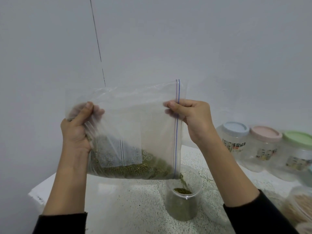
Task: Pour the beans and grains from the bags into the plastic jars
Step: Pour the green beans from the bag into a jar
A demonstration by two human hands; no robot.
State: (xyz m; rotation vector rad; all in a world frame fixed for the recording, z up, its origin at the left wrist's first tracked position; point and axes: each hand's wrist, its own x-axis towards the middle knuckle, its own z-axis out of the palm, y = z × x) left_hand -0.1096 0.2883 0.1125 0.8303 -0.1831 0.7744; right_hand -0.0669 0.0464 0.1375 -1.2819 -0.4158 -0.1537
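Pale grey wall fills the upper view, with a thin dark line (98, 43) running down it, and below sits a white speckled table (135, 200). Both hands hold a clear zip bag (128, 125) up above that table. The left hand (76, 132) grips the bag's closed bottom end, fingers curled round bunched plastic. The right hand (190, 119) pinches the bag at its zip strip (176, 132), thumb in front and fingers curled behind. Green beans (135, 169) lie heaped along the low edge of the bag between the two hands, sliding toward the corner under the right hand. Directly below that corner stands an open clear jar (183, 193), partly filled with beans, with a thin stream of them falling into its mouth. Farther out to the right of the right hand, against the wall, three closed jars stand in a row: one with a blue lid (235, 129), one with a pink lid (265, 133), one with a green lid (298, 137). Near the right forearm, at the picture's edge, a blurred container of pale tan contents (298, 206) shows.
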